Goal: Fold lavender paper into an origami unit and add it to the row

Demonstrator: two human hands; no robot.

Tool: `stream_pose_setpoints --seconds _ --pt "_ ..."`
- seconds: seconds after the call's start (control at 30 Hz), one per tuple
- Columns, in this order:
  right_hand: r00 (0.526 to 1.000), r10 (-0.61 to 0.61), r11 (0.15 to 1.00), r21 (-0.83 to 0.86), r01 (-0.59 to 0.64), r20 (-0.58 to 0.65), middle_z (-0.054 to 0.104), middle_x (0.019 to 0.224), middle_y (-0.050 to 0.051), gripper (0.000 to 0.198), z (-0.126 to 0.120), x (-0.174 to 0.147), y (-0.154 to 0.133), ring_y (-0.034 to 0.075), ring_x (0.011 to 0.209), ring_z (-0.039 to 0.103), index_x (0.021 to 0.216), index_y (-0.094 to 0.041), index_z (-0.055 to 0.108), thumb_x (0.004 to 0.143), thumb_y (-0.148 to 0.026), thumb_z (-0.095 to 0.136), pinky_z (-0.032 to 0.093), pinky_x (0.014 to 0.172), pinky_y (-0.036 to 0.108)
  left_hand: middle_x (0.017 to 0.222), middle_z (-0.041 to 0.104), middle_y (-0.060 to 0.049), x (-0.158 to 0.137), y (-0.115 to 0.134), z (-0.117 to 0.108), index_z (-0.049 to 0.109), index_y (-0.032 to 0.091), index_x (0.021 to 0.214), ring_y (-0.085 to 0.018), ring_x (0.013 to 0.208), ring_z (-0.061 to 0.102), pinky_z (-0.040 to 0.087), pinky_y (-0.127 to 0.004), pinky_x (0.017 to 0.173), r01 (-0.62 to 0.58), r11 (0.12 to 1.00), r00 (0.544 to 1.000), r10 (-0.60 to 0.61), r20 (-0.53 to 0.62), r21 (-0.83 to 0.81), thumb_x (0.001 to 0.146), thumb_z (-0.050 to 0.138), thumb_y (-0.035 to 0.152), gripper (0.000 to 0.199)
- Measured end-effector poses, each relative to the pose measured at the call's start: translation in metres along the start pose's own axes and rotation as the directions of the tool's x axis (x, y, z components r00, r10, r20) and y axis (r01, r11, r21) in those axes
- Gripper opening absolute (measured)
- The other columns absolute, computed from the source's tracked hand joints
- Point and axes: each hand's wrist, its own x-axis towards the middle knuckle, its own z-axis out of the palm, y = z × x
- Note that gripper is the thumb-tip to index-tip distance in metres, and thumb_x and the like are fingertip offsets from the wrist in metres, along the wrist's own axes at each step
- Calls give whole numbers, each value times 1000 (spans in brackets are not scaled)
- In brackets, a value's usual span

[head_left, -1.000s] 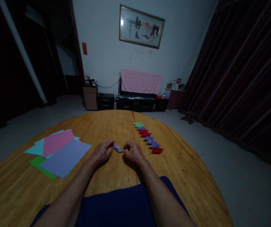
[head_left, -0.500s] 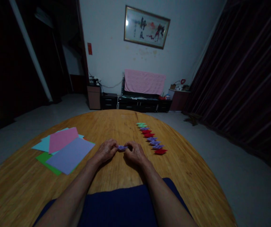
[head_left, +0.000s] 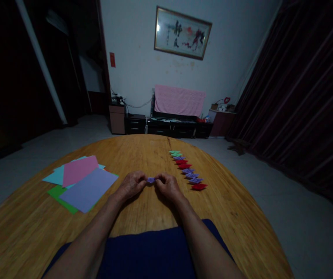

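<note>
A small purple folded paper boat (head_left: 150,180) is held between my two hands, over the middle of the table. My left hand (head_left: 133,184) pinches its left end, and my right hand (head_left: 167,185) pinches its right end. The fingers cover both tips, so only the boat's middle shows. To the right of my right hand runs a slanting row of folded paper boats in green, purple and red; the nearest is a red paper boat (head_left: 199,186).
Left of my hands lies a loose pile of coloured paper, with a purple sheet (head_left: 89,190) over a pink sheet (head_left: 79,170), light blue sheets and a green sheet (head_left: 61,200). Everything rests on a round wooden table (head_left: 233,232). Beyond it stands a low black cabinet (head_left: 169,128).
My fingers have closed in further over the boat's ends, so less of it shows. The whole view has shifted slightly; the paper pile and the row of boats lie as before.
</note>
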Motion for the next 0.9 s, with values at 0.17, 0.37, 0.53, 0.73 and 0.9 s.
stream_pose_setpoints --seconds 0.17,0.37,0.53,0.73,0.9 --pt "995 -95 977 -188 96 17 71 79 5 18 -1 -2 1 18 76 63 78 -17 71 78 -14 53 44 72 26 74 65 -3 -2 0 1 67 19 76 -16 72 58 39 -26 68 10 1000 999 -9 41 -11 85 52 30 21" --pt "996 78 990 122 -73 -39 64 69 1 14 2 3 1 15 67 59 74 -17 66 76 -19 52 43 64 24 76 63 0 -1 2 8 64 17 95 -12 64 55 39 -24 60 153 817 988 -147 56 -556 75 63 29 24" --pt "963 265 871 418 -258 41 58 60 -2 10 0 7 -9 11 54 50 72 -16 64 69 -21 56 39 54 22 79 59 2 -4 11 9 58 20 110 -7 56 49 34 -21 51 225 482 955 -281 94 -847 71 68 29 41" --pt "920 377 737 567 -368 108 61 59 0 11 -1 7 -17 10 51 51 71 -15 65 64 -22 61 38 51 21 79 55 3 -4 23 1 59 19 116 -8 61 52 40 -21 55 236 390 934 -345 96 -890 67 73 26 52" --pt "902 374 614 670 -416 217 61 57 0 17 4 4 -13 11 49 54 74 -15 62 62 -27 66 41 52 22 84 60 0 -3 26 0 59 17 117 -10 66 57 43 -24 59 244 401 932 -349 99 -883 64 74 23 55"
